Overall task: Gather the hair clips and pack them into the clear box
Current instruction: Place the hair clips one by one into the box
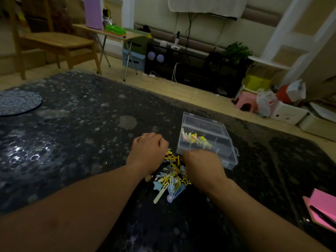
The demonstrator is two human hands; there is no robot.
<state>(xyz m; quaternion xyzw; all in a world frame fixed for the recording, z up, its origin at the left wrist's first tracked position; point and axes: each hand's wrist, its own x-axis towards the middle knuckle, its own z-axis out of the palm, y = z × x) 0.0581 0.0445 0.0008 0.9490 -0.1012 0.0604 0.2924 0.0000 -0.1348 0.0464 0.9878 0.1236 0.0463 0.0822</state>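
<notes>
From the head view, the pile of hair clips (pixel 171 179) lies on the dark speckled table (pixel 81 142), near its right edge and close to you. Your left hand (pixel 147 150) sits at the far end of the pile with its fingers curled down into the clips; I cannot tell whether they grasp any. Your right hand (pixel 201 164) is blurred, hovering between the pile and the clear box (pixel 227 157), its fingers hidden, so its grip is unclear. The box stands open just beyond, with a few clips inside. A pink notebook (pixel 325 202) rests at the right edge.
</notes>
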